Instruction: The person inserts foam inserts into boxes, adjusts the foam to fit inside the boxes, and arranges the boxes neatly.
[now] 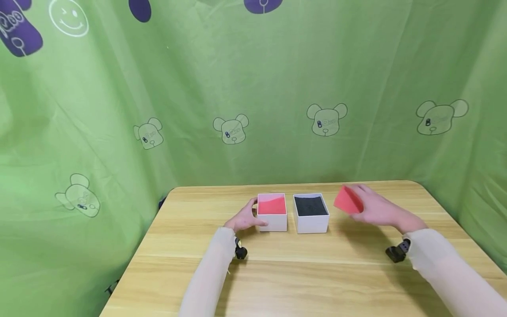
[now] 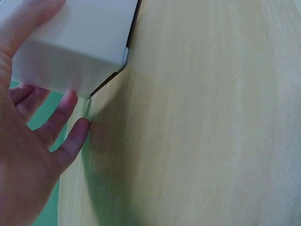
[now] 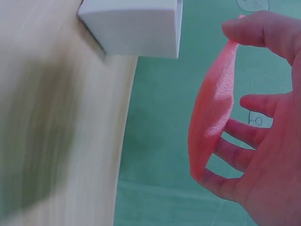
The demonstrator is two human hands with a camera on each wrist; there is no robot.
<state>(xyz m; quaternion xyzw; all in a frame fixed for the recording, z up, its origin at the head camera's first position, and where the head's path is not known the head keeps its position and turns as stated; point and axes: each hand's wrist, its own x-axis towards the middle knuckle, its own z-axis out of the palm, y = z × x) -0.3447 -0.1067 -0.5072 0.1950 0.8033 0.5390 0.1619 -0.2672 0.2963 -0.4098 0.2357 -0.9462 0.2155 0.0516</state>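
On the table, a white box (image 1: 272,223) with a pink-red lining (image 1: 271,205) stands open at the top. My left hand (image 1: 244,218) grips it from the left, thumb on the near side and fingertips (image 2: 70,100) against the opposite side. My right hand (image 1: 374,206) holds a bent red foam-like sheet (image 1: 348,200) in the air. Its thumb presses one edge and the fingers the other, as the right wrist view shows; the sheet (image 3: 214,108) bows between them. Between the hands stands a second white box (image 1: 312,224), with a black lining or pad (image 1: 310,206) inside.
The light wood table (image 1: 285,281) ends just behind the boxes. A green curtain (image 1: 277,158) with bear prints hangs behind the table and down both sides. Each wrist carries a small black device, such as the one (image 1: 397,252) on the right.
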